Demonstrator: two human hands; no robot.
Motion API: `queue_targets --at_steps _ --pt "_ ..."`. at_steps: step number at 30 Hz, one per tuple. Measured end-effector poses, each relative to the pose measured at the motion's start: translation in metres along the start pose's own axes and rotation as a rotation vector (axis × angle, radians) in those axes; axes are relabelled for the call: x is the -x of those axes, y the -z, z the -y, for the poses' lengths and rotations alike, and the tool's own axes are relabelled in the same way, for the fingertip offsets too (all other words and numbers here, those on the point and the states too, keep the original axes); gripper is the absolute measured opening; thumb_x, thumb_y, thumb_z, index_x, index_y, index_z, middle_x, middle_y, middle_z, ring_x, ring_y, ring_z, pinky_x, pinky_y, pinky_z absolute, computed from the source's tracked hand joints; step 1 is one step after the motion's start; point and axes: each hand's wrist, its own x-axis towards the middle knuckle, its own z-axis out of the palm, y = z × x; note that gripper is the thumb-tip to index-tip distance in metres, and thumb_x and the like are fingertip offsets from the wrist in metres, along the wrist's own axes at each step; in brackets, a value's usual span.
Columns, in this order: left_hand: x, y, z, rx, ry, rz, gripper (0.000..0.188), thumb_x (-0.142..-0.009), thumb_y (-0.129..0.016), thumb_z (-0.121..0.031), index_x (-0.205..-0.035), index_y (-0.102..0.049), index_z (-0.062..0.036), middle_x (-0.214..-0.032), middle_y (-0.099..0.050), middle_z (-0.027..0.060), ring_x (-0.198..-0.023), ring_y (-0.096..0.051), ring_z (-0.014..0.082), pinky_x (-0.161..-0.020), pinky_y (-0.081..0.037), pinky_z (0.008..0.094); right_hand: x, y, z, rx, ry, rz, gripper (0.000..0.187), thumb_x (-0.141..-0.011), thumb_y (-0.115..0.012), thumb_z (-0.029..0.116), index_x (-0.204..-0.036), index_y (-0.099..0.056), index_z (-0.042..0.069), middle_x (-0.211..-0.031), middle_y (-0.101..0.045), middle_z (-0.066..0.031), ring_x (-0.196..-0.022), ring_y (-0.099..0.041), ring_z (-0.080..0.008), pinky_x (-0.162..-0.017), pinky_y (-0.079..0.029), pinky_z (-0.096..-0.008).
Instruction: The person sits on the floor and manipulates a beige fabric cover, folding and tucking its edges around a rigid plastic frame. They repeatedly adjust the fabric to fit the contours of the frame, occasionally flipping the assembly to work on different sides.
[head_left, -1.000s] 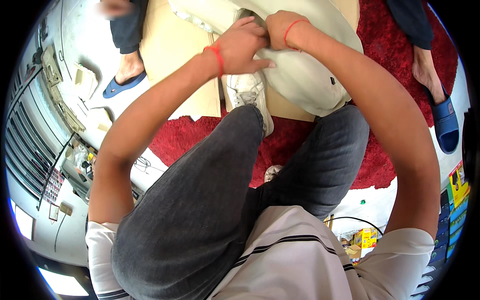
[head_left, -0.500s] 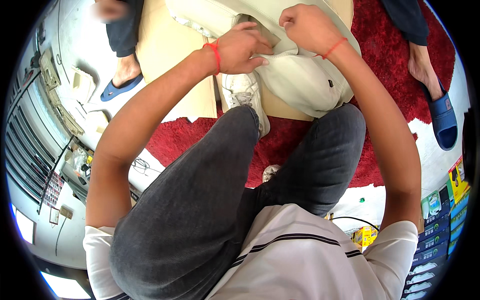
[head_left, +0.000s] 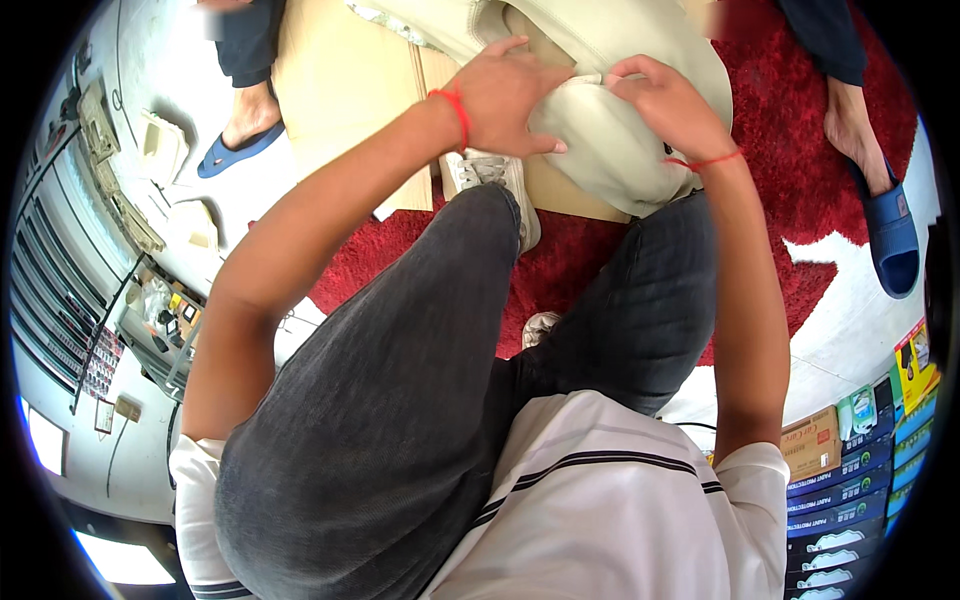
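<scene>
A cream, leather-like car seat cover (head_left: 590, 135) lies bunched in front of me, with a seam and a raised fold near its middle. My left hand (head_left: 505, 100) rests at the cover's left side, fingers stretched and thumb apart, its fingertips reaching the fold. On the right, my right hand (head_left: 670, 105) has thumb and forefinger pinched on the edge of that fold. A darker beige opening (head_left: 535, 45) shows in the cover just beyond my left hand. What lies under the cover is hidden.
Cardboard (head_left: 340, 110) lies under the cover, over a red shaggy rug (head_left: 790, 130). My white shoe (head_left: 490, 175) stands close to the cover. Another person's feet in blue slippers (head_left: 890, 235) flank the work. Boxes (head_left: 840, 490) are stacked at the lower right.
Both hands have shifted right and slightly nearer. My right hand has turned from a loosely curled fist above the cover to a pinch on the fold's edge.
</scene>
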Motion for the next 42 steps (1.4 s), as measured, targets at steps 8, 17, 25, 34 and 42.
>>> queue_targets --at_steps 8,17,25,34,42 --pt "0.032 -0.007 0.030 0.021 0.079 -0.723 0.069 -0.084 -0.080 -0.040 -0.135 -0.060 0.0011 -0.127 -0.068 0.0147 -0.122 -0.062 0.0259 -0.113 -0.039 0.0409 -0.007 -0.003 0.030 -0.520 -0.079 0.065 0.033 -0.091 -0.075 0.024 -0.111 -0.067 -0.001 -0.106 -0.072 -0.0103 -0.097 -0.069 -0.0199 -0.086 -0.055 -0.0316" --pt "0.091 -0.002 -0.013 1.974 0.384 -0.840 0.049 -0.107 -0.054 -0.037 -0.133 -0.056 0.0041 -0.131 -0.065 0.0188 -0.114 -0.068 0.0273 -0.105 -0.053 0.0421 0.014 0.024 0.092 -0.859 -0.009 0.165 0.035 -0.099 -0.068 0.016 -0.126 -0.060 -0.004 -0.119 -0.068 -0.0128 -0.110 -0.066 -0.0198 -0.098 -0.054 -0.0328" --pt "0.084 -0.014 -0.029 1.855 0.570 -1.026 0.026 -0.098 -0.071 -0.019 -0.117 -0.064 -0.0023 -0.110 -0.070 0.0083 -0.097 -0.070 0.0186 -0.096 -0.057 0.0327 0.009 0.003 0.062 -1.006 0.019 0.150 0.036 -0.100 -0.066 0.018 -0.130 -0.058 -0.001 -0.123 -0.064 -0.0110 -0.112 -0.063 -0.0211 -0.102 -0.050 -0.0344" --pt "0.068 0.023 -0.042 1.901 0.133 -0.763 0.047 -0.106 -0.055 -0.039 -0.138 -0.054 -0.0046 -0.134 -0.061 0.0075 -0.121 -0.059 0.0184 -0.100 -0.048 0.0374 0.128 -0.063 0.095 0.446 0.792 -0.749 0.083 -0.075 -0.090 0.033 -0.143 -0.052 0.003 -0.142 -0.045 -0.0231 -0.133 -0.044 -0.0424 -0.108 -0.040 -0.0527" --pt "0.045 0.030 -0.067 1.632 -0.117 -0.729 0.066 -0.098 -0.059 -0.013 -0.154 -0.028 0.0023 -0.144 -0.054 0.0139 -0.126 -0.059 0.0207 -0.102 -0.051 0.0371 0.113 -0.043 0.102 0.399 0.821 -0.943 0.013 -0.081 -0.078 0.003 -0.094 -0.076 0.003 -0.085 -0.065 -0.0089 -0.083 -0.063 -0.0276 -0.077 -0.051 -0.0364"
